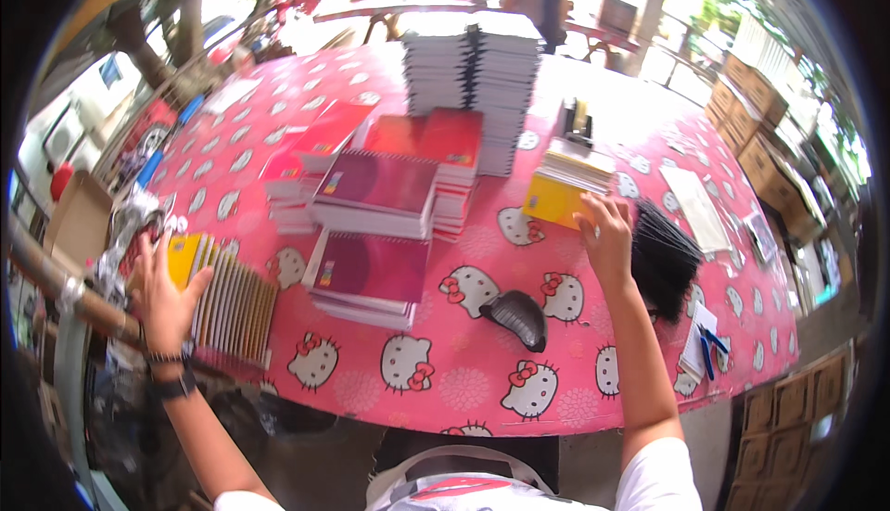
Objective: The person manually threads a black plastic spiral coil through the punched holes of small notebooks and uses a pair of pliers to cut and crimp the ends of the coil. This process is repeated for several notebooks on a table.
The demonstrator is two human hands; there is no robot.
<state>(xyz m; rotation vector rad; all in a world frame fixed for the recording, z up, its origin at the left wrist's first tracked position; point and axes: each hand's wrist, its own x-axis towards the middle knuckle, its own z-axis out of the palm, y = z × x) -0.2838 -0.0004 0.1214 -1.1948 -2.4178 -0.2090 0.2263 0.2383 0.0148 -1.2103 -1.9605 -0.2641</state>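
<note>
Head view: well apart, the spread left hand [169,293] is placed at the leaning yellow-covered notebooks [232,302], on the table's [464,344] left, the right hand [607,237] at the yellow-covered notebook stack [565,182]; firm grip cannot be told. Edges should be kept even.

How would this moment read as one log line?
Left hand: at fanned notebooks | Right hand: at yellow-covered stack | Purple notebooks: on pink tablecloth
</note>
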